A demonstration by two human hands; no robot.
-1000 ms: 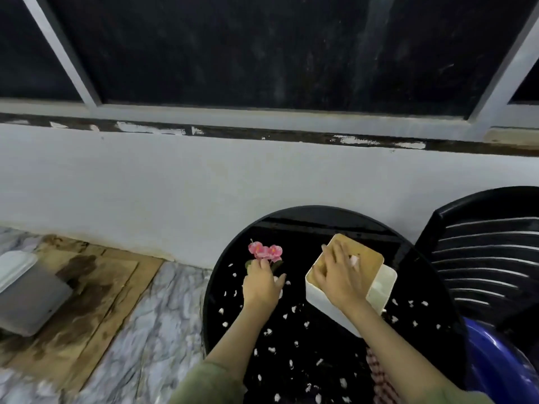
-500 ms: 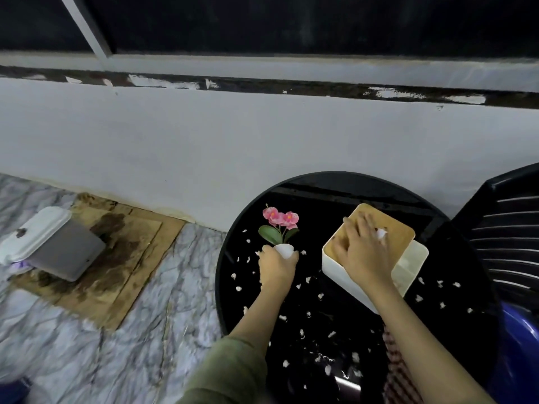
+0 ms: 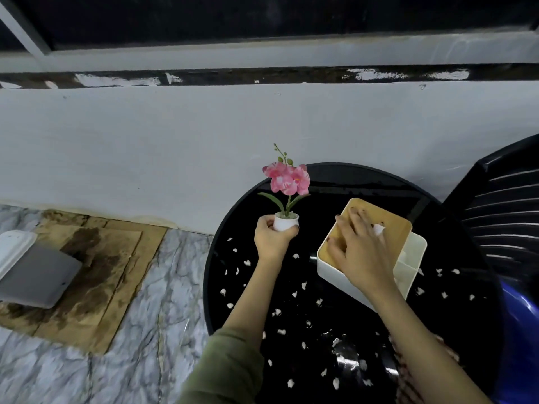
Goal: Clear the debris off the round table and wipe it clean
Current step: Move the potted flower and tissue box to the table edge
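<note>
Our left hand [image 3: 272, 239] has lifted the small white flower pot [image 3: 286, 221] higher, fingers wrapped around it. Our right hand [image 3: 360, 252] lies flat, fingers spread, on the tissue box [image 3: 408, 258]. White debris [image 3: 294, 294] dots the glossy black round table [image 3: 364, 179], which stands against a pale wall [image 3: 204, 135] on marble floor [image 3: 163, 287].

A white wall [image 3: 175, 135] runs below a dark window [image 3: 262, 16] with a peeling ledge [image 3: 262, 75]. On the marble floor [image 3: 116, 360] at left lies stained cardboard [image 3: 96, 275], with a grey and white box [image 3: 32, 272] on its left part. At right stands a black slatted chair [image 3: 501, 211], with something blue [image 3: 519, 330] below it.
</note>
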